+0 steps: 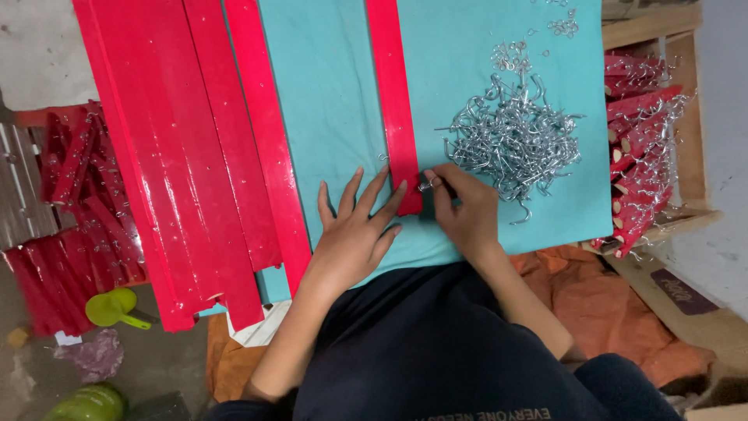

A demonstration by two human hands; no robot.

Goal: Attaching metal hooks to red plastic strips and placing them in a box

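Observation:
A long red wooden strip lies lengthwise on a turquoise board. My left hand rests flat with spread fingers against the strip's near end, holding it down. My right hand pinches a small metal screw hook at the strip's right edge near that end. A heap of silver screw hooks lies on the board just right of my right hand.
Several red strips are stacked on the left of the board. More red strips with hooks fitted fill a wooden crate at right and a pile at far left. A green scoop lies on the floor.

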